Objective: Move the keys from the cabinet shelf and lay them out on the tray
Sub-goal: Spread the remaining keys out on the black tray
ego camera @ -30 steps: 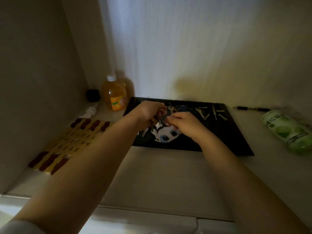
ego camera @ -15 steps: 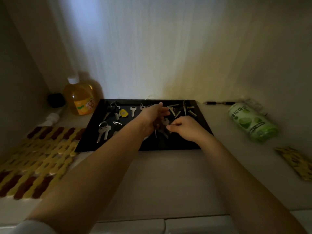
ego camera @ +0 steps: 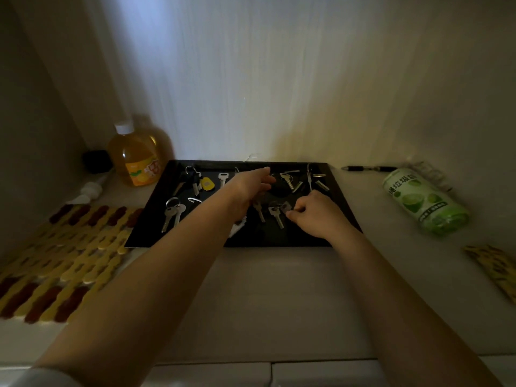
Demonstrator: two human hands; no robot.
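- Two labels show: the green packet [ego camera: 425,202] lying on its side right of the tray carries pale characters and lime pictures, and the orange bottle [ego camera: 136,155] with a white cap, standing at the tray's far left corner, has a yellow-orange label; dim light keeps the writing on both from being read.
- Several things are hard to make out: a dark block [ego camera: 95,162] in the corner behind the bottle, a white pump-like piece [ego camera: 89,189] lying in front of it, and a white shape on the tray mostly hidden under the left forearm.
- A yellow and dark red mat [ego camera: 64,252] runs off the left edge of the view; a similar patterned piece [ego camera: 494,268] is cut off at the right. A black pen [ego camera: 368,169] lies by the back wall, right of the tray.
- The black tray [ego camera: 145,233] sits on the cabinet shelf [ego camera: 279,297], and the keys [ego camera: 173,215] are spread across it: a ringed pair at left, a bunch with a yellow tag [ego camera: 207,183] further back, single silver keys along the far side.
- The left hand [ego camera: 251,185] reaches over the middle of the tray, fingers stretched out and loosely spread; whether it touches anything beneath cannot be told.
- The right hand [ego camera: 315,215] rests low on the tray with fingers curled, its fingertips pinching a small ringed key set [ego camera: 277,213] lying there.
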